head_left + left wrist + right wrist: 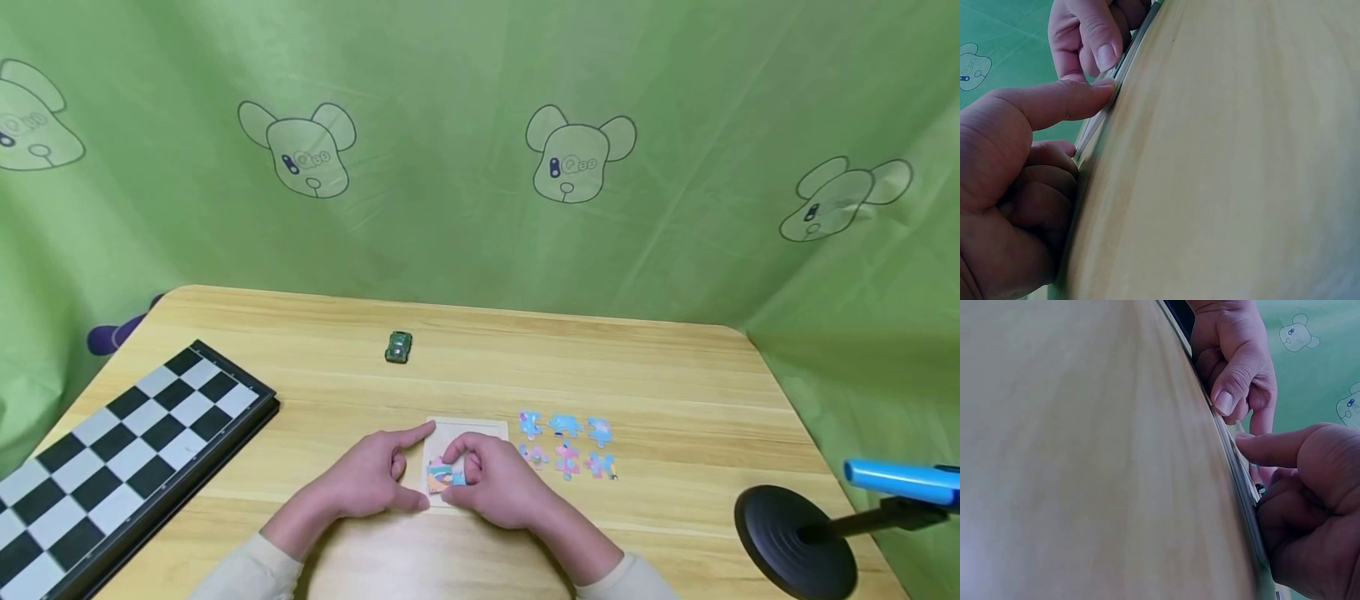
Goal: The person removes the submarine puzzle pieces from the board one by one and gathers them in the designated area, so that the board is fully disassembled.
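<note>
A pale, shallow puzzle tray [468,427] lies on the table in the head view, partly covered by the hands. In its lower left part are colourful jigsaw pieces [438,479]; how many is hidden by the fingers. My left hand [372,473] lies along the tray's left side, index finger at the upper left corner and thumb at the lower left one. My right hand [504,482] is over the tray and pinches a jigsaw piece between curled fingers and thumb. Both wrist views show the thumbs close together at the tray's near edge.
Several loose blue and pink jigsaw pieces [566,450] lie right of the tray. A small green toy car [399,347] stands farther back. At left is a black-and-white chessboard [127,450]; at right, a black round stand [795,542] with a blue bar [896,481].
</note>
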Available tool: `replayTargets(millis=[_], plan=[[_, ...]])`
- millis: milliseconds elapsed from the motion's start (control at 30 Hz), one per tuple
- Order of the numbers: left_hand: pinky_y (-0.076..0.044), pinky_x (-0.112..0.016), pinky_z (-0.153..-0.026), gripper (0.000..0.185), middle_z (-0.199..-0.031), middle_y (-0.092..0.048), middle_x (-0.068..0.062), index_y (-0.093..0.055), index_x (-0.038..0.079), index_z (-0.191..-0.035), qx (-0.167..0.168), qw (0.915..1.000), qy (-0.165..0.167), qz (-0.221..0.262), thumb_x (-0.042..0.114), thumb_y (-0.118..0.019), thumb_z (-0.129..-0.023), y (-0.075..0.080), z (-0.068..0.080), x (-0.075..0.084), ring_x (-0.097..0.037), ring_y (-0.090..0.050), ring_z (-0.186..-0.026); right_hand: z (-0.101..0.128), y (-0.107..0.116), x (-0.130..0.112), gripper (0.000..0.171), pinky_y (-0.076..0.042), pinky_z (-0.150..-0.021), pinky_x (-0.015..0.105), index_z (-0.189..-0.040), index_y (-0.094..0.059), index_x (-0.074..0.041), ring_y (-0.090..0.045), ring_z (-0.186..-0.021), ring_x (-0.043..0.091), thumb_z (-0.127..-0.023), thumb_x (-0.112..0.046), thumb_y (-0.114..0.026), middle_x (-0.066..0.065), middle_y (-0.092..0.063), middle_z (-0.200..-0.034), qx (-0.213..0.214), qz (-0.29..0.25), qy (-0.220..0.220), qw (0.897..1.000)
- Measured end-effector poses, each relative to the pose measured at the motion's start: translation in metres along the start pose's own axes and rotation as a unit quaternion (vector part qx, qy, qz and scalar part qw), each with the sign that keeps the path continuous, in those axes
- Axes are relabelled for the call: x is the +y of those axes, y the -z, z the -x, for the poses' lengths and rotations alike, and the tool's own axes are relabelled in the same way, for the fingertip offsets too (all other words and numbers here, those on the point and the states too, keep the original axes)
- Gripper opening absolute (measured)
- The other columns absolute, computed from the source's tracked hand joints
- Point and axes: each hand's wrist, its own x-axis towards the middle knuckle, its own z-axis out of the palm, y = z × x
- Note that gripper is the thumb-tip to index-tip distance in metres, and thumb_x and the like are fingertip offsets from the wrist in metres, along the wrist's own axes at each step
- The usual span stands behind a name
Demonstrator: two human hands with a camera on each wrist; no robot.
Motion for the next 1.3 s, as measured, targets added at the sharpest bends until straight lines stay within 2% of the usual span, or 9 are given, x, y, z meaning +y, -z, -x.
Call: replayTargets(millis=[233, 533, 800, 900, 1067, 1267, 1300], plan=[[-0.033, -0.024, -0.044, 0.098, -0.052, -0.035, 0.009, -0.042, 0.008, -0.152, 0.001, 1.0000, 0.001, 0.006, 0.016, -0.092, -0.068, -0.001, 0.000, 0.000, -0.008, -0.032, -0.044, 0.015, 0.009, -0.005, 0.029, -0.038, -0.057, 0.025, -0.106, -0.065, -0.012, -0.034, -0.053, 0.007, -0.083, -0.015, -0.082, -0.007, -0.037, -0.060, 0.028, -0.004, 0.002, 1.000], [-0.035, -0.025, -0.047, 0.098, -0.052, -0.033, 0.010, -0.041, 0.009, -0.153, 0.000, 1.0000, 0.009, 0.001, 0.015, -0.091, -0.068, -0.002, -0.001, -0.002, -0.007, -0.032, -0.045, 0.040, 0.028, 0.012, 0.030, -0.044, -0.064, 0.027, -0.106, -0.066, -0.013, -0.033, -0.054, 0.006, -0.082, -0.016, -0.083, -0.008, -0.034, -0.060, 0.043, 0.003, -0.014, 0.999], [-0.036, -0.025, -0.048, 0.098, -0.052, -0.032, 0.010, -0.041, 0.008, -0.153, 0.001, 1.0000, 0.007, 0.001, 0.015, -0.090, -0.068, -0.003, -0.001, -0.001, -0.007, -0.031, -0.045, 0.059, 0.044, 0.026, 0.031, -0.046, -0.090, 0.033, -0.105, -0.066, -0.013, -0.033, -0.053, 0.004, -0.080, -0.016, -0.084, -0.010, -0.033, -0.059, 0.059, 0.016, -0.035, 0.998], [-0.035, -0.025, -0.047, 0.098, -0.052, -0.032, 0.010, -0.041, 0.008, -0.153, 0.002, 1.0000, 0.008, -0.001, 0.015, -0.091, -0.068, -0.002, 0.000, -0.001, -0.007, -0.031, -0.045, 0.064, 0.048, 0.031, 0.032, -0.046, -0.091, 0.032, -0.105, -0.065, -0.012, -0.033, -0.054, 0.004, -0.080, -0.017, -0.084, -0.011, -0.034, -0.060, 0.059, 0.021, -0.040, 0.997], [-0.035, -0.025, -0.047, 0.099, -0.051, -0.032, 0.010, -0.041, 0.009, -0.153, 0.003, 0.9999, 0.011, 0.000, 0.015, -0.091, -0.068, -0.003, 0.000, -0.002, -0.008, -0.031, -0.045, 0.069, 0.054, 0.036, 0.032, -0.046, -0.084, 0.032, -0.105, -0.064, -0.009, -0.035, -0.056, 0.005, -0.081, -0.015, -0.084, -0.009, -0.036, -0.063, 0.056, 0.023, -0.046, 0.997], [-0.035, -0.026, -0.048, 0.099, -0.052, -0.032, 0.009, -0.042, 0.009, -0.152, 0.004, 1.0000, 0.008, -0.003, 0.015, -0.091, -0.067, -0.002, -0.001, -0.002, -0.008, -0.030, -0.045, 0.071, 0.056, 0.041, 0.031, -0.045, -0.092, 0.037, -0.104, -0.065, -0.010, -0.035, -0.056, 0.004, -0.080, -0.016, -0.084, -0.010, -0.035, -0.063, 0.056, 0.032, -0.048, 0.997], [-0.034, -0.025, -0.048, 0.098, -0.052, -0.031, 0.009, -0.042, 0.010, -0.152, 0.003, 1.0000, 0.008, -0.005, 0.015, -0.091, -0.067, -0.002, -0.001, -0.003, -0.008, -0.030, -0.045, 0.071, 0.056, 0.042, 0.031, -0.044, -0.096, 0.040, -0.103, -0.065, -0.010, -0.035, -0.056, 0.004, -0.080, -0.016, -0.084, -0.011, -0.035, -0.063, 0.055, 0.031, -0.048, 0.997]])
